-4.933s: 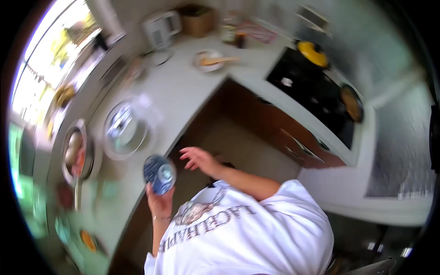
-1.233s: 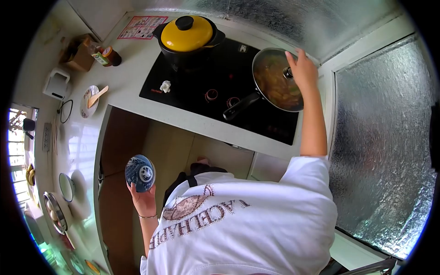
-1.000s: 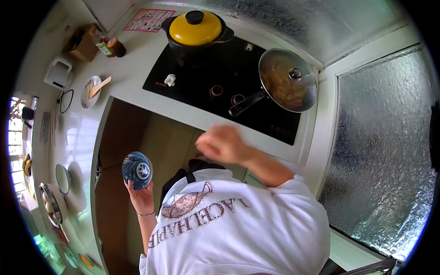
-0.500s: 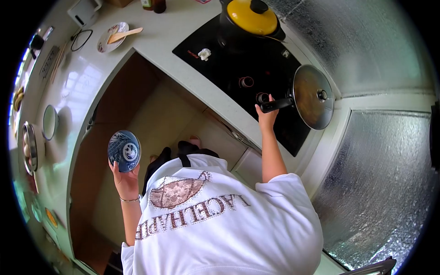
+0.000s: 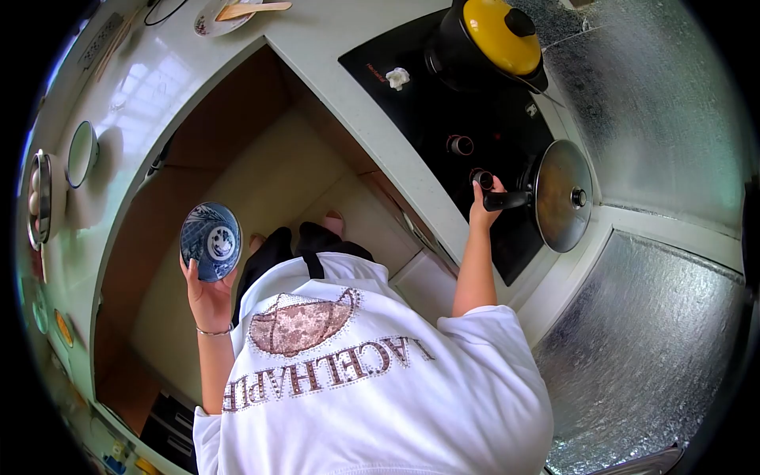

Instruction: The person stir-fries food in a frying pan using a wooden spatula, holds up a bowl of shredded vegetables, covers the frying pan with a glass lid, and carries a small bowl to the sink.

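Note:
My left hand (image 5: 209,294) grips a blue-and-white patterned bowl (image 5: 210,241) from below, holding it up over the floor with its inside facing me. No contents show in the bowl. At the cooktop, my right hand (image 5: 484,204) has its thumb and fingers around the near control knob (image 5: 481,180). Just beside those fingers runs the black handle of a frying pan (image 5: 507,200). The pan's glass lid (image 5: 564,210) is on, and its contents look blurred through it. A second knob (image 5: 459,145) sits a little farther back on the black cooktop (image 5: 419,119).
A black pot with a yellow lid (image 5: 499,36) stands on the far burner. A crumpled white piece (image 5: 397,77) lies near it. Along the left counter (image 5: 170,87) are a plate (image 5: 207,22) with a wooden spatula (image 5: 249,9), a pale bowl (image 5: 81,154) and a container of eggs (image 5: 39,199).
The view has shifted, so the counter and cooktop sit differently in it. My right hand's fingers have closed around the near knob. My left hand still holds the bowl.

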Demonstrator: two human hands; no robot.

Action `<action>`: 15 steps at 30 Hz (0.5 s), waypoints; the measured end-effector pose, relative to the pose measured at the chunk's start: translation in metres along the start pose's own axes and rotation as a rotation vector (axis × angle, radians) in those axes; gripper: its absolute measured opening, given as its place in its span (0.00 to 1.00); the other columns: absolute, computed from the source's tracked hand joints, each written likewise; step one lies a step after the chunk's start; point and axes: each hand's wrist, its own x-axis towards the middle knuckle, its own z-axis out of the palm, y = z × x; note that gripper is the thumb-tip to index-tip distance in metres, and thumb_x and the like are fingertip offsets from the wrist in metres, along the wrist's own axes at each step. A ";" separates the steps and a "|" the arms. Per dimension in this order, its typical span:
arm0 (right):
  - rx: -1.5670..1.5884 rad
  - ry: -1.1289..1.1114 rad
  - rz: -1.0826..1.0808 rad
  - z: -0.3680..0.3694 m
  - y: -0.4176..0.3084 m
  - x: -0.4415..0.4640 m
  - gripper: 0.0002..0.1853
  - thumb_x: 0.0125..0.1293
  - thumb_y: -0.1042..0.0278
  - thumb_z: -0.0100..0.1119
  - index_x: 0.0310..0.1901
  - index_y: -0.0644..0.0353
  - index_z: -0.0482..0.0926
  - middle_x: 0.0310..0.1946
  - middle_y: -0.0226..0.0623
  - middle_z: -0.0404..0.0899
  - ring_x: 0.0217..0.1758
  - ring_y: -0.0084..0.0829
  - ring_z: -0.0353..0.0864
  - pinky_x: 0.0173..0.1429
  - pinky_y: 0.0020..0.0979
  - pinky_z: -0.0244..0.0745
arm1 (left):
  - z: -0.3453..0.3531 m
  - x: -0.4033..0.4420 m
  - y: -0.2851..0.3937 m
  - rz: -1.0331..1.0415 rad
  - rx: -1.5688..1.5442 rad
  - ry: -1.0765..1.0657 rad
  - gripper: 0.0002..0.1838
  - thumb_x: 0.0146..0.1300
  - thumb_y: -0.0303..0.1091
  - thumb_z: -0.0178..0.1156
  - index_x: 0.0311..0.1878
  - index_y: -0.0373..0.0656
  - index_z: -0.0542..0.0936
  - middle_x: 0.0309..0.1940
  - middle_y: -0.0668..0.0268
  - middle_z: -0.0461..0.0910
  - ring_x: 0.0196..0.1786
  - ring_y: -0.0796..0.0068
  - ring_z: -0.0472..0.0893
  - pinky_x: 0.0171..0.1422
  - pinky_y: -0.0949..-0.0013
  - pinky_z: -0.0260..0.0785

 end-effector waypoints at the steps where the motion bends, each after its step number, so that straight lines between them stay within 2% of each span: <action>1: 0.001 -0.006 -0.002 -0.001 -0.002 0.000 0.23 0.47 0.71 0.72 0.45 0.62 0.75 0.38 0.42 0.73 0.42 0.42 0.73 0.48 0.38 0.68 | 0.001 -0.001 0.001 0.001 0.008 0.003 0.22 0.68 0.38 0.50 0.64 0.54 0.63 0.59 0.61 0.70 0.60 0.63 0.73 0.53 0.62 0.78; 6: 0.035 -0.005 0.095 0.002 -0.008 -0.002 0.22 0.46 0.70 0.73 0.43 0.61 0.75 0.37 0.40 0.74 0.41 0.40 0.72 0.46 0.38 0.67 | -0.005 0.009 0.001 -0.006 0.010 -0.011 0.21 0.68 0.38 0.51 0.63 0.53 0.65 0.59 0.60 0.70 0.59 0.62 0.73 0.52 0.62 0.78; 9: -0.089 0.012 0.046 0.002 -0.005 -0.001 0.22 0.46 0.69 0.73 0.43 0.61 0.75 0.36 0.40 0.74 0.41 0.40 0.72 0.47 0.38 0.67 | -0.009 0.015 -0.001 -0.022 -0.005 -0.025 0.21 0.67 0.38 0.52 0.63 0.53 0.66 0.59 0.60 0.70 0.59 0.62 0.73 0.51 0.62 0.78; 15: -0.020 0.056 0.053 0.007 0.004 -0.004 0.22 0.46 0.69 0.73 0.43 0.63 0.74 0.38 0.42 0.75 0.41 0.43 0.73 0.47 0.40 0.68 | -0.011 0.020 -0.003 -0.027 -0.036 -0.010 0.21 0.68 0.37 0.51 0.63 0.54 0.65 0.60 0.61 0.69 0.59 0.62 0.73 0.52 0.60 0.78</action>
